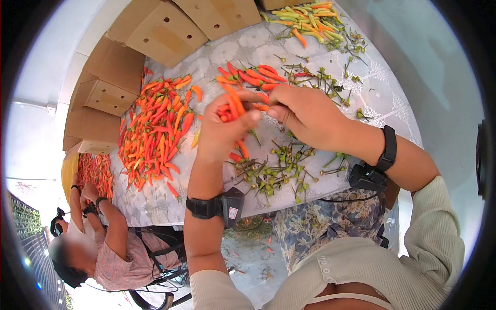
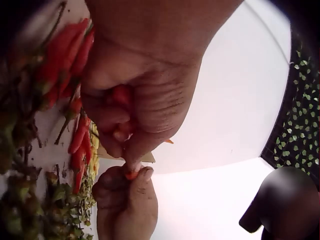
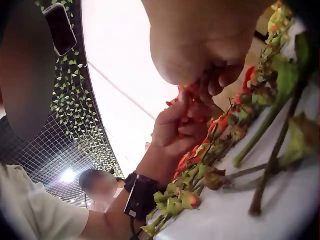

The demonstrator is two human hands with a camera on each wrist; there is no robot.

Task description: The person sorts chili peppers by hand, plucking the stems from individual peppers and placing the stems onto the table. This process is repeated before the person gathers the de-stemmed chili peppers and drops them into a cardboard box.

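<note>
My left hand (image 1: pixel 216 138) holds several red-orange chili peppers (image 1: pixel 235 101) in its curled palm and fingers. The right hand (image 1: pixel 312 114) meets it fingertip to fingertip over the table, pinching at the end of one chili. In the left wrist view a small red tip (image 2: pixel 131 175) shows between the thumb and fingers of the right hand (image 2: pixel 125 207). The right wrist view has the left hand (image 3: pixel 170 131) with red chilies peeking between its fingers. Below the hands lies a pile of green chili stems (image 1: pixel 281 168). Beyond them lie loose red chilies (image 1: pixel 253 77).
A big heap of red and orange chilies (image 1: pixel 157 134) spreads to the left. Yellow-green chilies (image 1: pixel 310 23) lie at the far end, with more stems (image 1: pixel 330 85) nearby. Cardboard boxes (image 1: pixel 160 31) line the back edge of the patterned tablecloth (image 1: pixel 227 51). Another person (image 1: pixel 119 258) sits at left.
</note>
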